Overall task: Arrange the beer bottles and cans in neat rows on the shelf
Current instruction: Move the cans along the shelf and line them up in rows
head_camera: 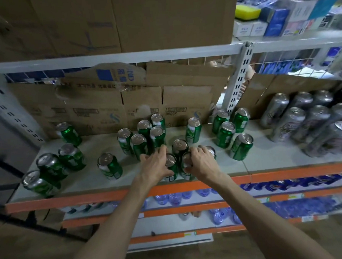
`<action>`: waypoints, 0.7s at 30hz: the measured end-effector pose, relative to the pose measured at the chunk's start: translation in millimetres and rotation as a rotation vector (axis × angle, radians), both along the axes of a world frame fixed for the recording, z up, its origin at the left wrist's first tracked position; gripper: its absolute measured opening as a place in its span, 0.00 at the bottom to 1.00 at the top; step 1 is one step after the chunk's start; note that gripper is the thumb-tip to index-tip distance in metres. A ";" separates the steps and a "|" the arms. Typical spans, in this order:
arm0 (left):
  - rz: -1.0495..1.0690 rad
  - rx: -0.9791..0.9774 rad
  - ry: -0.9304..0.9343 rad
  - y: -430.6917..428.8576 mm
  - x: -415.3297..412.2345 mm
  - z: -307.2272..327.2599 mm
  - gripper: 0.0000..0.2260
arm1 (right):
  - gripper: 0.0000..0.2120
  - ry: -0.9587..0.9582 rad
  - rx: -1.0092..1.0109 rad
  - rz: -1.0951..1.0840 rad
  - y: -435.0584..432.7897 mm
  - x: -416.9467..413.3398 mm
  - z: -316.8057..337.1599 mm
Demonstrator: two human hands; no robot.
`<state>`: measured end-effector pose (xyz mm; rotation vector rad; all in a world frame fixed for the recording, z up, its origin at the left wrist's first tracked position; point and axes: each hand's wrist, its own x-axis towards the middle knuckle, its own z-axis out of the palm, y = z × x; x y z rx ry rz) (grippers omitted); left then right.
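Observation:
Several green beer cans stand scattered on the grey shelf (267,160) with an orange front edge. My left hand (155,164) curls round a green can (171,166) near the front middle. My right hand (200,161) grips a neighbouring green can (186,166), and its fingers reach over another can (211,150) behind. One more can (180,146) stands just behind the two hands. A cluster of cans (144,136) sits behind my left hand. More green cans stand at the left (51,165) and the right (241,146).
Tall silver cans (304,122) fill the shelf's right part. Flattened cardboard (125,104) lines the back, and a white slotted upright (237,82) splits the bay. Big cartons (111,21) sit on the shelf above. Lower shelves hold blue bottles (220,214).

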<state>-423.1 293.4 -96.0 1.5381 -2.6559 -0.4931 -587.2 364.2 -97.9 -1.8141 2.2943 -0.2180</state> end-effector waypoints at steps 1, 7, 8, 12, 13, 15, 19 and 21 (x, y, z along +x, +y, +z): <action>0.001 -0.010 -0.003 0.6 0.5 -0.9 0.35 | 0.31 0.002 0.007 -0.006 0.0 0.0 -1.1; -0.011 -0.033 -0.023 3.3 -3.2 -5.4 0.28 | 0.27 0.003 0.000 -0.028 0.4 3.3 2.7; -0.005 -0.026 -0.013 4.0 -3.4 -5.5 0.28 | 0.26 0.000 0.000 -0.032 1.1 4.4 3.9; 0.016 -0.012 0.016 3.4 -3.8 -3.1 0.27 | 0.22 -0.019 -0.036 -0.031 4.0 4.7 9.3; 0.014 -0.010 0.021 2.8 -4.1 -1.9 0.27 | 0.20 -0.028 -0.047 -0.028 4.6 3.5 10.9; 0.009 -0.001 0.028 1.3 -4.9 0.6 0.25 | 0.18 -0.059 -0.076 -0.017 6.0 1.4 13.3; 0.016 0.036 0.005 0.5 -9.4 5.2 0.24 | 0.17 -0.082 -0.098 -0.009 6.8 -0.6 10.3; 0.025 0.042 -0.001 0.0 -9.7 5.1 0.25 | 0.17 -0.072 -0.078 -0.010 5.1 -0.9 9.9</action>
